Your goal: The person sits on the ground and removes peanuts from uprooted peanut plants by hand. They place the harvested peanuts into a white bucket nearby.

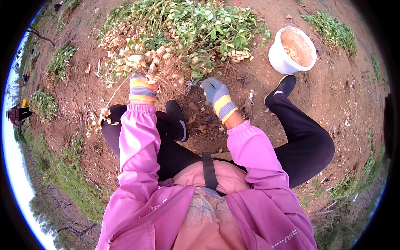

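Note:
Before me lies a heap of uprooted peanut plants (215,25) with green leaves, roots and pale pods. My left hand (140,82), in a grey work glove with an orange and grey striped cuff, is shut on a bunch of peanut plants (156,64), whose pods and thin roots spread above it; the fingers are mostly hidden. A dry stem with withered leaves hangs to its left. My right hand (215,90), in a matching glove, is just below the heap's front edge with curled fingers; whether it grips a thin root or stem cannot be told.
A white plastic bucket (286,59) with some peanuts inside stands at the upper right, near my right shoe (286,86). Smaller piles of plants (336,31) lie on the reddish soil to both sides. A person (18,115) is far off at the left rim beside something yellow.

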